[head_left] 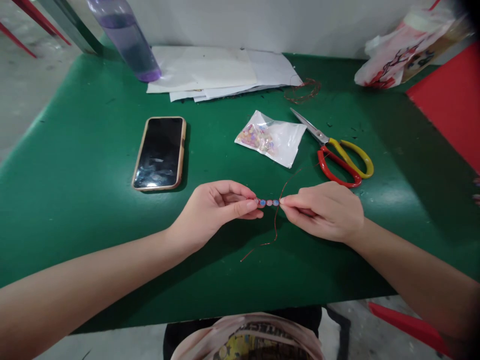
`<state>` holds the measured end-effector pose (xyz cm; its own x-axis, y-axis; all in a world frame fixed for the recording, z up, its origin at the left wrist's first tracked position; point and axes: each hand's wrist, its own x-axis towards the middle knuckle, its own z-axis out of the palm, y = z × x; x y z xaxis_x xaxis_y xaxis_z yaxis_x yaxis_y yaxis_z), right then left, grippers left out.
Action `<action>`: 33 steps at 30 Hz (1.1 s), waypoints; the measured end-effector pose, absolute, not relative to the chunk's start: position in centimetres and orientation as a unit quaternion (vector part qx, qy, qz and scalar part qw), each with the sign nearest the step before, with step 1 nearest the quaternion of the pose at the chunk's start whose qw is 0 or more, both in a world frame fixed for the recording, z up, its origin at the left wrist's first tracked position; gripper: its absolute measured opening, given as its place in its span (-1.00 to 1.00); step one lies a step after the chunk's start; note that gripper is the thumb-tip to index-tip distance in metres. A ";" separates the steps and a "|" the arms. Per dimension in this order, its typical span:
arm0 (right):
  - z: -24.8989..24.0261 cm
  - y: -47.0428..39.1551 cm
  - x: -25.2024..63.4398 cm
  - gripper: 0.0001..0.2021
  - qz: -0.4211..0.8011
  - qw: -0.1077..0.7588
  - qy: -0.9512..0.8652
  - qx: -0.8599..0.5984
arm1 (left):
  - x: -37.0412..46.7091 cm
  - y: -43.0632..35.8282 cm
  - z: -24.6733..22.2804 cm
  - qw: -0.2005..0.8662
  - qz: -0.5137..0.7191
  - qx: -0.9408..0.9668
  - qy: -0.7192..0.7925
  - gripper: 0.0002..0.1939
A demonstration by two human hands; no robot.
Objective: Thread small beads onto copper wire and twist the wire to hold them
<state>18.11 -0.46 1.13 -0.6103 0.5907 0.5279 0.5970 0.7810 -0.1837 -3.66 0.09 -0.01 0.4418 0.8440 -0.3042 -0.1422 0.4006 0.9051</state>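
Head view: at frame centre, left hand (pixel 217 207) and right hand (pixel 322 210) each pinch a red cord (pixel 276 220) strung with beads (pixel 268 202); threading seems underway, and another bead from the bead bag (pixel 272 137) looks due.

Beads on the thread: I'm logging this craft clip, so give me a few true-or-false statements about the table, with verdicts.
1. Both hands pinch the red thread with beads between them. True.
2. The scissors lie left of the phone. False: they lie to its right.
3. The bead bag is in the left hand. False: it lies on the green table.
4. The right hand holds the thread's right end. True.
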 end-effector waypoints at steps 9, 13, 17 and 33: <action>1.2 -0.4 18.1 -0.94 -0.002 0.273 -0.907 -0.320 | -3.6 -0.2 0.4 0.721 0.299 0.463 0.420 -0.75; 1.1 -0.4 18.0 -0.94 -0.007 0.261 -0.911 -0.319 | -3.5 -0.3 0.5 0.718 0.287 0.471 0.425 -0.76; 0.9 -0.5 18.0 -0.96 -0.015 0.258 -0.913 -0.317 | -3.5 -0.4 0.4 0.716 0.296 0.469 0.424 -0.83; 0.7 -0.7 18.2 -0.98 -0.018 0.251 -0.918 -0.306 | -3.3 -0.4 0.7 0.707 0.296 0.473 0.435 -0.88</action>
<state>18.18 -0.66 0.70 -0.6857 0.5534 0.4728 0.5718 0.8115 -0.1206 -3.30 -0.45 0.67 0.4465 0.8299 -0.3345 -0.0079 0.3775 0.9260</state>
